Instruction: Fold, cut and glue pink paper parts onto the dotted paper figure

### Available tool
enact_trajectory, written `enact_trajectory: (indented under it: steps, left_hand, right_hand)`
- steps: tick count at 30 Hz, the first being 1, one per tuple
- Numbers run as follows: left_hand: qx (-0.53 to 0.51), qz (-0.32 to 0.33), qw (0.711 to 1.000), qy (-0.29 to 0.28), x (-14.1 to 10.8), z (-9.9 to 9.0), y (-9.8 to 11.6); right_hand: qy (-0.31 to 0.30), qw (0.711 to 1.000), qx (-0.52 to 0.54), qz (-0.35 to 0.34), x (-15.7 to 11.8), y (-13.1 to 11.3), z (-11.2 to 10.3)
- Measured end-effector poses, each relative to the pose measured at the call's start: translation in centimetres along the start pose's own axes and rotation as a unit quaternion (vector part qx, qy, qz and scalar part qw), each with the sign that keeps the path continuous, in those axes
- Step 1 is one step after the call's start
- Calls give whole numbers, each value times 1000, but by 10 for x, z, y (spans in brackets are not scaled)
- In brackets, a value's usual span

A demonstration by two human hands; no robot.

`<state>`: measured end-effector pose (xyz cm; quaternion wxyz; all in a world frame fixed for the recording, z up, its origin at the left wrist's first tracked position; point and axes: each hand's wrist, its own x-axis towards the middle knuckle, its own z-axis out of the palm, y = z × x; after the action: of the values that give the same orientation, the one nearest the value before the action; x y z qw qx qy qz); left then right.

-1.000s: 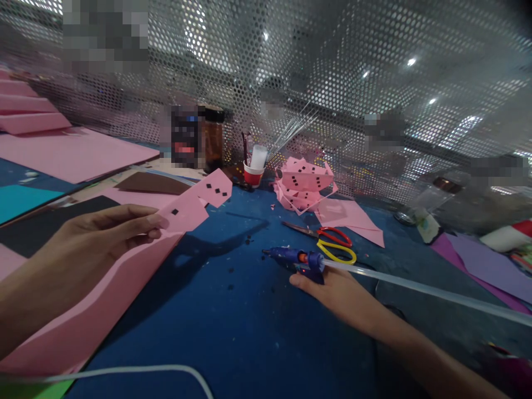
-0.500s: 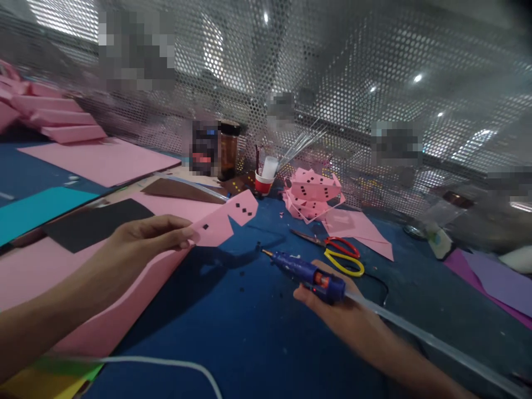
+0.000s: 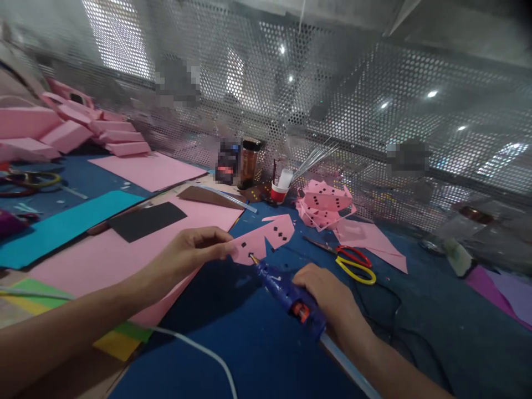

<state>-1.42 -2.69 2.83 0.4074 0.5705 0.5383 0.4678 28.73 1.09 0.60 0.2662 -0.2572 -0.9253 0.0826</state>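
Pinching pink paper (image 3: 255, 243) in left hand (image 3: 197, 248) | gripping glue gun (image 3: 282, 285) in right hand (image 3: 326, 284), holding nozzle (image 3: 255, 260) at black square (image 3: 250, 255) | probably needing steady paper, light pressure

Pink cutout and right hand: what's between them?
The blue glue gun, gripped by the right hand, its tip at the pink cutout; contact unclear. Shows in the head view.

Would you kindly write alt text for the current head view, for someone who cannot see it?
The left hand holds a notched pink paper piece with small black squares; the right hand holds a blue glue gun, its tip at one square. Scissors and a pile of similar pieces lie beyond on the blue table.
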Motion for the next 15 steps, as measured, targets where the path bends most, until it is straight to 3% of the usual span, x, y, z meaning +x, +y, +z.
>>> enact_trajectory:
  steps: [4,8,15]
  left_hand:
    - [3,19,1000,-18,-1,1,2]
    - [-1,21,999,-28,-1,0,0]
    - [29,26,999,-16,1,-1,-5]
  right_hand:
    - [-21,999,-22,-38,2,-8,-9]
    - [0,997,-59,-54,5,-14,-15]
    - [-6,992,-113,-51,5,-12,-14]
